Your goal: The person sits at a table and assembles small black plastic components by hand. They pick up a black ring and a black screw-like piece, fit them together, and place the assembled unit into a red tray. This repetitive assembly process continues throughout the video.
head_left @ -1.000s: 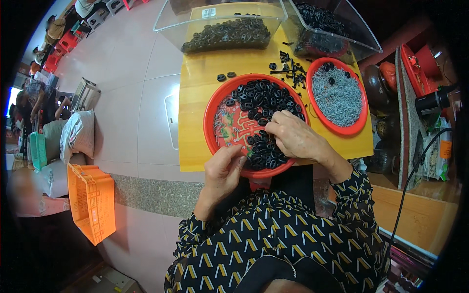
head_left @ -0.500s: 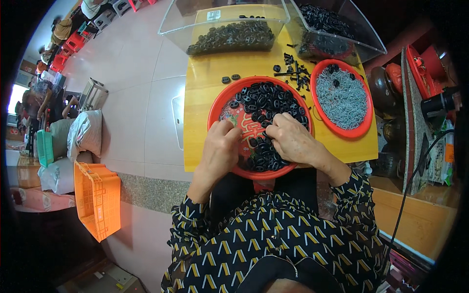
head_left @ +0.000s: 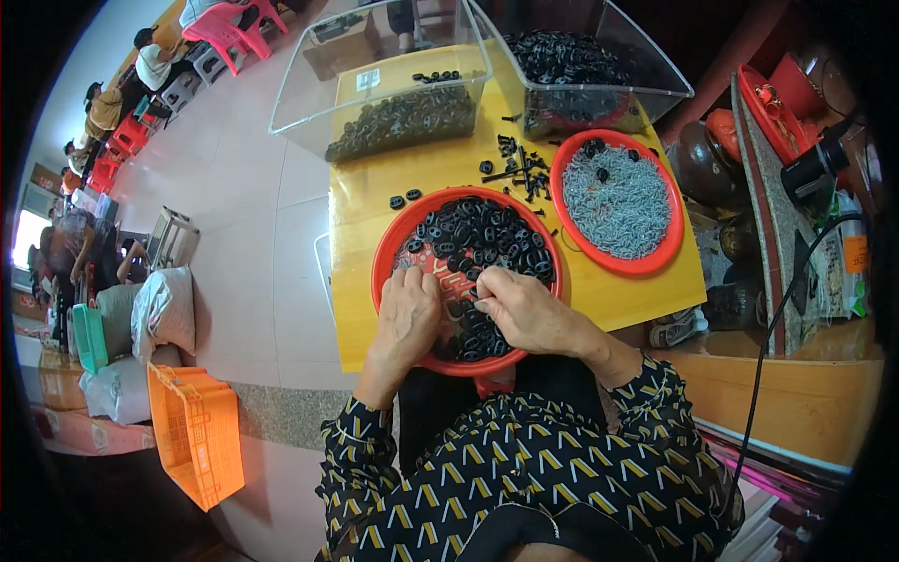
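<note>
A round red tray [head_left: 378, 267] rests near the table's front edge, heaped with small black oval plastic pieces [head_left: 492, 229] that have two holes each. Over its left side is my left hand [head_left: 409, 314], fingers curled down and closed; whatever they hold is hidden beneath them. My right hand [head_left: 524, 314] is over the tray's right half, thumb and fingertips pinched together. The thing in that pinch is too small and covered to name. Between the hands, part of the tray's patterned red bottom shows.
A second red tray [head_left: 623, 269] to the right holds silver screws [head_left: 613, 206] and a few black pieces. Black screws [head_left: 532, 178] lie loose on the yellow table [head_left: 361, 215]. Two clear bins [head_left: 403, 140] of black parts stand behind. An orange crate [head_left: 197, 436] sits at left; people sit far left.
The view has shifted, so the table and trays appear lower and further left. Both hands stay closed over the tray, and the right hand's fingers have turned slightly.
</note>
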Demonstrator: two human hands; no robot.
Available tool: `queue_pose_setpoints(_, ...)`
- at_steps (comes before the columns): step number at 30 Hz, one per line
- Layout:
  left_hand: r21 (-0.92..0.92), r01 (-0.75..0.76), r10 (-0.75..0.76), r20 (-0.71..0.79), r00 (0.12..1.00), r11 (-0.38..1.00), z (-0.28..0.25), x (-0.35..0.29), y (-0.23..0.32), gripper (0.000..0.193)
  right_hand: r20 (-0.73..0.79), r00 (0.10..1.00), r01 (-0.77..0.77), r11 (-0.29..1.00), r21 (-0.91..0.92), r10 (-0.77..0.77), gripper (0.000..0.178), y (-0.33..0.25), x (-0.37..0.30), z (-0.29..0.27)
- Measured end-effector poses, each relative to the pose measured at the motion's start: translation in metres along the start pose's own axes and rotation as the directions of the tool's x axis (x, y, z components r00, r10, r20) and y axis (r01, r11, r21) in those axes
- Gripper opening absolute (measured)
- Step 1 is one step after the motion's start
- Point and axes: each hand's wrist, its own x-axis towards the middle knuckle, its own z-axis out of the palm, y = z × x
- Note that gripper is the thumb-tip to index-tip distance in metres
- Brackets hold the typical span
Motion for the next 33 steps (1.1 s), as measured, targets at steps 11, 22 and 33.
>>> queue_pose_setpoints(11, -0.308, 0.074, -0.123, -0.144, 0.982, 0.948, -0.006, -0.005, -0.002, 0.018, -0.062, 0.975, -0.195, 0.96, 0.202, 0.211, 0.009, -0.004, -0.007, 0.004)
queue_pose_setpoints(22, -0.793, 0.16, -0.461, -0.166, 0.872, 0.588, -0.015, -0.013, 0.02, 0.009, -0.119, 0.97, -0.18, 0.957, 0.23, 0.211, 0.01, -0.007, -0.003, 0.027)
queue_pose_setpoints(33, -0.903, 0.078, -0.506, -0.163, 0.847, 0.422, -0.016, -0.032, 0.024, 0.012, 0.213, 0.906, -0.409, 0.624, 0.666, 0.366, 0.011, -0.012, 0.015, 0.039)
